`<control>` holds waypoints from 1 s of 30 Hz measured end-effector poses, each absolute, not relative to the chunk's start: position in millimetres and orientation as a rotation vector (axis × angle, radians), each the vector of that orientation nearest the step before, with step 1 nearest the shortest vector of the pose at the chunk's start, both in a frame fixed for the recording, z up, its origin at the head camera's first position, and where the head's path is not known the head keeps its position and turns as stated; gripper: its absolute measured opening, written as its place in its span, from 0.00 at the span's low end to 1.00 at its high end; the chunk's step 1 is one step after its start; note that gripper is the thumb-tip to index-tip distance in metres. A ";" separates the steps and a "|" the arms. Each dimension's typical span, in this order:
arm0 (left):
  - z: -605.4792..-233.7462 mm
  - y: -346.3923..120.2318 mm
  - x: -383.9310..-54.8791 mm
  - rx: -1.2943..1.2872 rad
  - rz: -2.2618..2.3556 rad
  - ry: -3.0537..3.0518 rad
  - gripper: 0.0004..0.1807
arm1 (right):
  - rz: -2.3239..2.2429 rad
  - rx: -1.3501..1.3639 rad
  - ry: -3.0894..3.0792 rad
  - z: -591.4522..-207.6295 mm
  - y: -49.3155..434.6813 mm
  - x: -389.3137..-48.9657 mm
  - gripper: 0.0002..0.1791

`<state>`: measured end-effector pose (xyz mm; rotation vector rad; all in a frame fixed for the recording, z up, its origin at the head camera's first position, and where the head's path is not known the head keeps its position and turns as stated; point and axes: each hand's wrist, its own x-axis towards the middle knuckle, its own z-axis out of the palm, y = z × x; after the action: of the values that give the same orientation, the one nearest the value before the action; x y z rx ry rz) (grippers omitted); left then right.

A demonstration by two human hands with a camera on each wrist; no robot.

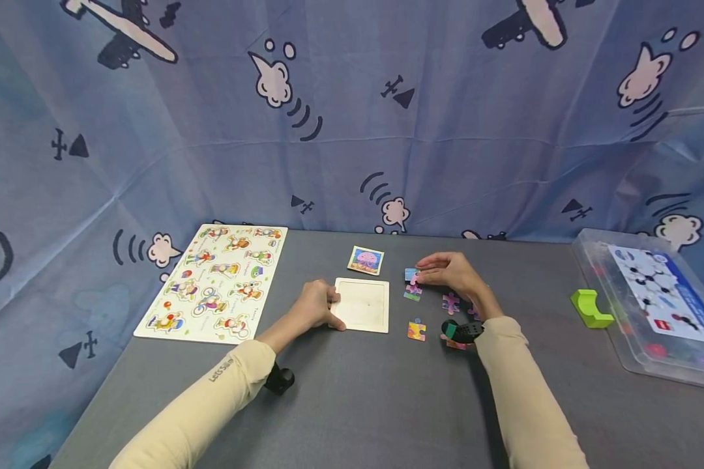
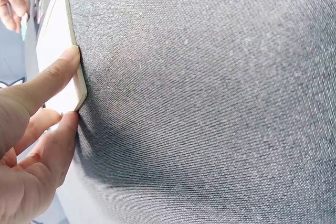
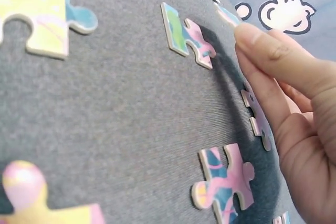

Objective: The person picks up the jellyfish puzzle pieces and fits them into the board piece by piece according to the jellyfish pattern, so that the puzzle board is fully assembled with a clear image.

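At the middle of the table, a square, pale wooden puzzle tray (image 1: 362,306) lies with its bare base showing. My left hand (image 1: 315,305) grips its left side, thumb (image 2: 63,69) at the near corner and fingers along the edge. To the right, my right hand (image 1: 453,272) pinches a light-blue jigsaw piece (image 3: 228,15) at the fingertips. Just below that hand lies a green-and-pink piece (image 3: 186,35). Other loose pieces are a pink-and-blue one (image 1: 450,302) and a yellow-orange one (image 1: 416,329); more lie partly hidden by my right wrist.
Behind the tray is a small picture card (image 1: 366,260) with a pink octopus-like figure. A large illustrated board (image 1: 217,283) lies at the left. On the right stand a green curved block (image 1: 590,309) and a clear plastic case (image 1: 622,319). A patterned blue curtain (image 1: 340,117) hangs behind the table.
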<state>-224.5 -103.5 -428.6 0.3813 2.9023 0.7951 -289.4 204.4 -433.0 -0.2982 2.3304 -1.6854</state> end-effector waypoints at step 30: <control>-415.7 -102.7 -212.7 0.274 0.987 2.824 0.35 | -1.887 -0.150 2.188 -423.0 179.7 -251.1 0.24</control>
<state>-212.7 -102.7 -415.7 0.2740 2.8236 0.9872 -251.1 179.7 -423.0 -0.1498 2.1885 -1.8874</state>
